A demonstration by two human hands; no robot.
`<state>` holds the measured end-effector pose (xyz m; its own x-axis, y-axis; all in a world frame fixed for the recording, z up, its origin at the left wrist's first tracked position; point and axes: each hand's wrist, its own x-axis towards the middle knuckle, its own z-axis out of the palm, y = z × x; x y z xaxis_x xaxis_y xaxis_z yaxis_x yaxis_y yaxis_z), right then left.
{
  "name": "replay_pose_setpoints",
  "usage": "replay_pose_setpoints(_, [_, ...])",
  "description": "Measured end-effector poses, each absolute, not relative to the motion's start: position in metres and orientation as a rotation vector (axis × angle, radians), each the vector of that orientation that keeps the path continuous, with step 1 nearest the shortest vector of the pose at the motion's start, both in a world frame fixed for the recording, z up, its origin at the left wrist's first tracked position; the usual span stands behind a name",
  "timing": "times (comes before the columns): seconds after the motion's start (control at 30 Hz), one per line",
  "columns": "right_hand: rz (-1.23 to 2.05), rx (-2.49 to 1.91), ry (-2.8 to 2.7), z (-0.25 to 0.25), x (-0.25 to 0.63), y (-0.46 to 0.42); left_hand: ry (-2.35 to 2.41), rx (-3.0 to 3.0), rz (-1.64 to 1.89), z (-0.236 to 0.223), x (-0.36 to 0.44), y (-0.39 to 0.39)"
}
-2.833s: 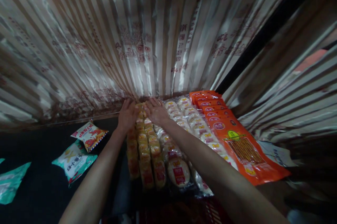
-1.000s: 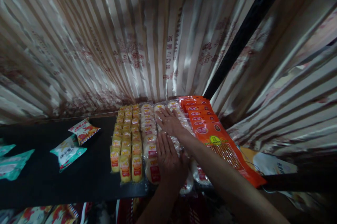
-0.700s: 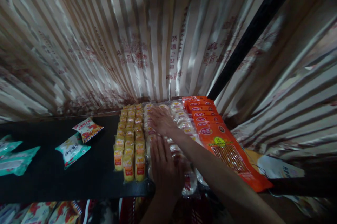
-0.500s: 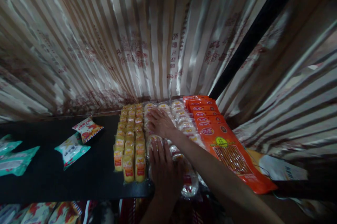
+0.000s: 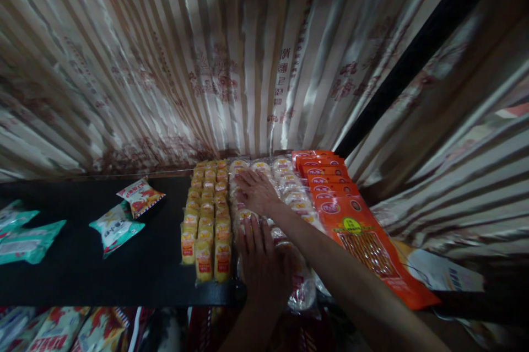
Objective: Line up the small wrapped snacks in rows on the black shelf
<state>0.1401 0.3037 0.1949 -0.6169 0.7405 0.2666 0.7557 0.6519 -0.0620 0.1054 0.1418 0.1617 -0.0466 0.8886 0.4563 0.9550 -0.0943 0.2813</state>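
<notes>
My right hand [image 5: 258,193] lies flat with its fingers stretched out on rows of round white cakes in clear wrappers [image 5: 289,181]. Nearer to me, my left hand [image 5: 264,264] rests palm down on the front of the same rows, fingers extended. Both hands cover part of the wrapped cakes. Just to their left stand neat rows of small yellow packaged cakes [image 5: 209,220]. Against the right side of the white cakes lies an overlapping stack of orange snack packets [image 5: 355,231], the front one with a clear window showing sticks.
Everything sits on a black shelf [image 5: 161,269]. Green-and-white packets [image 5: 118,228] and a red-and-white packet [image 5: 141,196] lie loose at left. More snack bags [image 5: 58,330] show below the front edge. A pleated curtain [image 5: 231,65] hangs behind, with a dark post [image 5: 397,82] at right.
The view has shifted slightly, so the items appear a little further right. Both hands stay flat on the white cakes, with hardly any movement.
</notes>
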Motion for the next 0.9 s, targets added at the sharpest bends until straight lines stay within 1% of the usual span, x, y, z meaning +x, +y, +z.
replay_pose_setpoints(0.23, [-0.036, -1.249, -2.589, 0.207, 0.137, 0.301, -1.945, -2.164, -0.909, 0.174, 0.103, 0.123])
replay_pose_setpoints(0.4, [-0.012, -1.184, -2.632, 0.207, 0.140, 0.298, -1.848, -2.225, -0.896, 0.168, 0.104, 0.105])
replay_pose_setpoints(0.6, [-0.018, -1.203, -2.622, 0.198, 0.142, 0.302, -1.846, -2.206, -0.882, 0.159, 0.106, 0.110])
replay_pose_setpoints(0.9, [-0.028, -1.203, -2.608, 0.198, 0.143, 0.302, -1.846, -2.228, -0.896, 0.164, 0.110, 0.111])
